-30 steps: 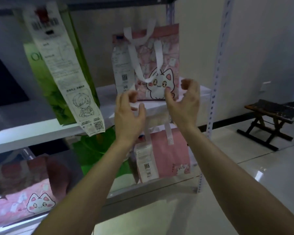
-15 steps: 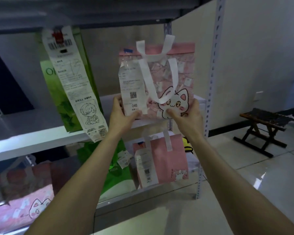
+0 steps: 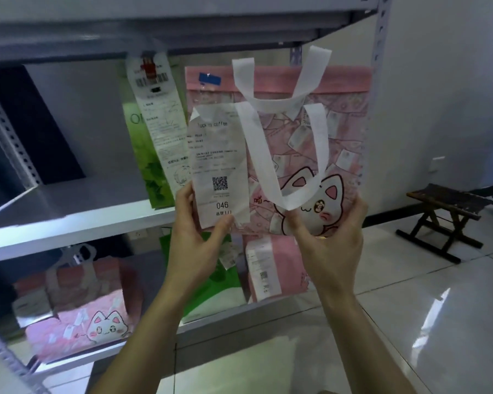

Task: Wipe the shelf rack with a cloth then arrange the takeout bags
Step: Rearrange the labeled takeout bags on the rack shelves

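Both hands, left (image 3: 195, 245) and right (image 3: 332, 245), grasping pink cat bag (image 3: 279, 155) by bottom corners, fingers clenched; arranging step; next, likely lowering squarely onto shelf (image 3: 69, 220) beyond fingertips.

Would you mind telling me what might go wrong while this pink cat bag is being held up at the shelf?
The left hand pinches the receipt against the pink cat bag; a tug might tear it loose. Both hands grip only the bag's bottom, right hand included, so its top may flop forward. Sliding it in could knock the green bag beside it.
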`<state>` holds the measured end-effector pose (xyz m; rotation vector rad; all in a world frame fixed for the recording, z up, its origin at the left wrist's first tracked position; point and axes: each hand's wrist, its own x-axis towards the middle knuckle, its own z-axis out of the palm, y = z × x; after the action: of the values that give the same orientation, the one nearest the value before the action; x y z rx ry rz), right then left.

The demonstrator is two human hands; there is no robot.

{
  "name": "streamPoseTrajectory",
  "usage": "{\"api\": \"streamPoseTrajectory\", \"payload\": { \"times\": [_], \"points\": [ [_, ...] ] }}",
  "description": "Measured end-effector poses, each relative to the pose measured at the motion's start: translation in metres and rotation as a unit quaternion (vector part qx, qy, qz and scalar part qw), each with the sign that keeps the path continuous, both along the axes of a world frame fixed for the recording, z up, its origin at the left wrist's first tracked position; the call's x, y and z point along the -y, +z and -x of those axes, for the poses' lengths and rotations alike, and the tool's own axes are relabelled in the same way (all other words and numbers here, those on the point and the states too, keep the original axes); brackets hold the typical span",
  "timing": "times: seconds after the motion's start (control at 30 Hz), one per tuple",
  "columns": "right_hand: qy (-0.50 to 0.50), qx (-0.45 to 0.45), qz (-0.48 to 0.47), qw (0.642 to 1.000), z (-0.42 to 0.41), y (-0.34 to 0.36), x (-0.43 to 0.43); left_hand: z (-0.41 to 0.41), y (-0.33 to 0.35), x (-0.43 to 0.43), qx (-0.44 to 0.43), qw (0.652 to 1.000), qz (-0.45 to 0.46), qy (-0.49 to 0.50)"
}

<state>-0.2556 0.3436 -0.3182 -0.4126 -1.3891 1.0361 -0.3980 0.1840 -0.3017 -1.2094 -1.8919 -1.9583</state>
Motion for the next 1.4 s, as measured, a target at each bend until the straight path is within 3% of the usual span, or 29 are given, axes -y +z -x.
{"api": "streamPoseTrajectory", "payload": {
  "times": [0.17,0.27,0.53,0.7,0.87,0.97,1.1,1.4],
  "points": [
    [0.002,-0.034,-0.074,0.997,0.019,0.037,0.067,0.004,0.026,0.078,-0.032,0.996,-0.084,0.020],
    [0.063,-0.046,-0.094,0.993,0.048,0.056,0.117,0.025,0.042,0.134,-0.048,0.990,-0.115,0.068],
    [0.187,0.013,-0.150,0.971,0.158,0.074,0.239,0.113,0.043,0.280,-0.065,0.963,-0.128,0.227],
    [0.251,0.090,-0.119,0.956,0.243,0.060,0.256,0.179,0.035,0.306,-0.054,0.951,-0.083,0.294],
    [0.252,0.301,-0.102,0.914,0.318,0.041,0.227,0.240,0.014,0.297,0.015,0.945,0.090,0.315],
    [0.255,0.369,-0.121,0.885,0.345,0.037,0.219,0.266,0.003,0.306,0.033,0.927,0.131,0.349],
    [0.255,0.388,-0.125,0.877,0.366,0.038,0.224,0.285,0.000,0.314,0.063,0.913,0.161,0.369],
    [0.237,0.377,-0.142,0.884,0.361,0.028,0.222,0.283,-0.013,0.318,0.043,0.906,0.165,0.388]
  ]
}}
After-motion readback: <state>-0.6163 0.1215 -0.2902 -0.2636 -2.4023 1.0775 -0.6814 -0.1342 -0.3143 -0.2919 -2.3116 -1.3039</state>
